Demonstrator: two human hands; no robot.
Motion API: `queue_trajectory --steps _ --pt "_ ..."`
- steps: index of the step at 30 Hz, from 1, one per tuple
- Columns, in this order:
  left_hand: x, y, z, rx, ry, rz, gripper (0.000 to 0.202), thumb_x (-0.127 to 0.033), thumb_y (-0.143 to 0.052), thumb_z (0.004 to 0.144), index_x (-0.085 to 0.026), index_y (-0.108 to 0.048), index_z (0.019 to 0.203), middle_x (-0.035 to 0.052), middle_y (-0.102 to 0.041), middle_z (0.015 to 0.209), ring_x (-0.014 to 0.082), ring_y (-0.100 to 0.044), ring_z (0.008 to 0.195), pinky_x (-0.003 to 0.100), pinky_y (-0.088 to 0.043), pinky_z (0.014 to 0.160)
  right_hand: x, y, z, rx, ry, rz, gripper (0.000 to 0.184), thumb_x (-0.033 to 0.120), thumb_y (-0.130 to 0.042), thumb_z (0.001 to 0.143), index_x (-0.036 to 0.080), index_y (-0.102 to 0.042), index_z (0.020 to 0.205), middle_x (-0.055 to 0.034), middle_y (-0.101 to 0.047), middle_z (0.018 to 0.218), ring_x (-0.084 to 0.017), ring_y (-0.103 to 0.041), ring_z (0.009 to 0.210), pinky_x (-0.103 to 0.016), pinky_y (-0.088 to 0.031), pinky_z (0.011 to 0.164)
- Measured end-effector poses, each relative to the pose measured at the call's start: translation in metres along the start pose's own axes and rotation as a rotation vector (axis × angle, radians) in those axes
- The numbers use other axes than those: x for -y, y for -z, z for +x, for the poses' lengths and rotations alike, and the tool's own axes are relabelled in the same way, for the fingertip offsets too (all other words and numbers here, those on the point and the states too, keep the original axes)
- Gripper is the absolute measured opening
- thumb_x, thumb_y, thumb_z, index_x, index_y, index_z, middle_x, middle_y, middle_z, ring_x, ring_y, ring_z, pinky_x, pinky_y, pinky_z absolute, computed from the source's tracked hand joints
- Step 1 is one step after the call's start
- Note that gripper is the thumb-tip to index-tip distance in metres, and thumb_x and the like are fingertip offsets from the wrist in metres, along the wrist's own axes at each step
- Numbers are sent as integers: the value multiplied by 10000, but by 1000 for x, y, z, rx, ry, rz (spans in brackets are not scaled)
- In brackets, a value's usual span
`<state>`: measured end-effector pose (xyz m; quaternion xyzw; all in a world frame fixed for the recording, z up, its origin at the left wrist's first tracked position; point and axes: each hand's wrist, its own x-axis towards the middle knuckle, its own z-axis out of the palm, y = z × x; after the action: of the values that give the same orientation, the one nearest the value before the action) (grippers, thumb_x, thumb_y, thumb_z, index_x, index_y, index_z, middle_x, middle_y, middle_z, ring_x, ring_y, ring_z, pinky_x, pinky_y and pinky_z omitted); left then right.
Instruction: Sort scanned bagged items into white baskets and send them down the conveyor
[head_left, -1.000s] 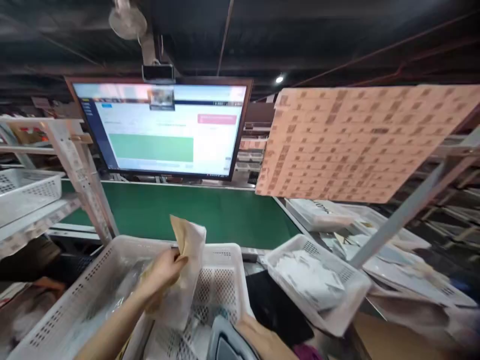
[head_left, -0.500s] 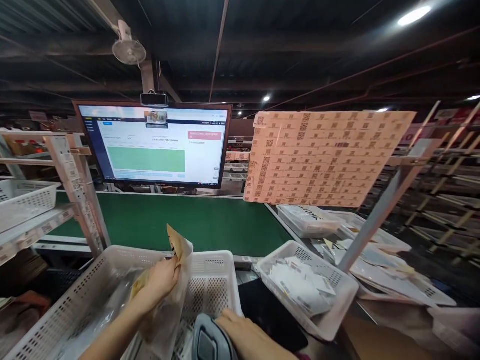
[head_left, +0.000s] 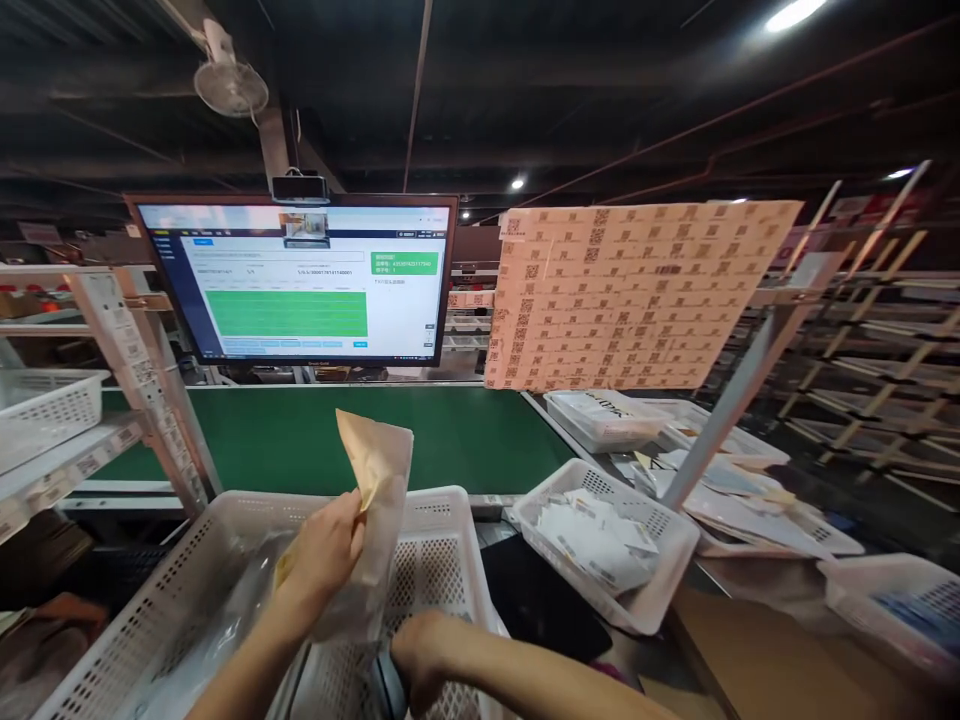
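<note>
My left hand [head_left: 330, 535] is closed around a tan paper packet in a whitish plastic bag [head_left: 382, 530], held upright over the white perforated baskets. My right hand [head_left: 431, 645] reaches down into the right-hand white basket [head_left: 439, 500]. Its fingers are wrapped round a grey handheld scanner [head_left: 388, 685], mostly hidden by the hand and the lower edge of the picture. Clear plastic bags [head_left: 232, 610] lie in the left-hand white basket [head_left: 127, 610], beside my left forearm.
A green conveyor belt [head_left: 465, 430] runs across behind the baskets, under a monitor [head_left: 292, 285] and a cardboard sheet of printed codes [head_left: 630, 300]. To the right stand a basket of white labels [head_left: 592, 540] and trays of flat packets [head_left: 735, 490]. A slanted metal post [head_left: 739, 385] rises there.
The packet has risen and turned so more of its tan face shows. My right hand has lowered the scanner into the basket. On the monitor, the red message box has become green.
</note>
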<state>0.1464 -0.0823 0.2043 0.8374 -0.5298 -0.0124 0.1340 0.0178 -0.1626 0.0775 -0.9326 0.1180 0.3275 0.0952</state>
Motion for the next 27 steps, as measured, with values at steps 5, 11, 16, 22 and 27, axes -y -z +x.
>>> queue_trajectory --steps 5,11,16,22,27 --pt "17 -2 9 -52 19 -46 314 -244 -391 1067 -190 -687 1161 141 -771 1142 336 -722 1088 359 -394 807 0 20 -52 -138 33 -73 502 345 -794 771 122 -739 1217 -177 -743 1275 -346 -789 1053 -403 -645 838" --pt "35 -4 22 -123 83 -275 283 -310 -449 1033 -164 -691 1036 136 -758 973 285 -691 906 329 -383 750 9 42 -152 -351 62 45 507 273 -707 818 130 -627 1297 -171 -642 1294 -324 -750 976 -396 -571 752" --pt "39 -18 26 -206 42 -585 286 -407 -489 955 -171 -649 937 69 -701 871 211 -597 798 293 -390 723 15 52 -195 -415 28 189 621 194 -659 840 183 -499 1440 -130 -570 1312 -266 -689 1024 -356 -507 771" --pt "23 -30 21 -211 38 -655 275 -420 -523 913 -170 -613 841 51 -655 798 192 -548 751 301 -368 699 17 49 -189 -421 86 226 581 176 -650 832 175 -501 1394 -123 -566 1274 -257 -659 1011 -371 -510 796" --pt "10 -61 16 -165 82 -839 303 -407 -512 986 -150 -672 964 51 -690 864 185 -609 772 277 -430 683 11 44 -190 -464 141 237 708 171 -618 829 173 -424 1511 -127 -586 1267 -278 -656 1057 -388 -531 819"
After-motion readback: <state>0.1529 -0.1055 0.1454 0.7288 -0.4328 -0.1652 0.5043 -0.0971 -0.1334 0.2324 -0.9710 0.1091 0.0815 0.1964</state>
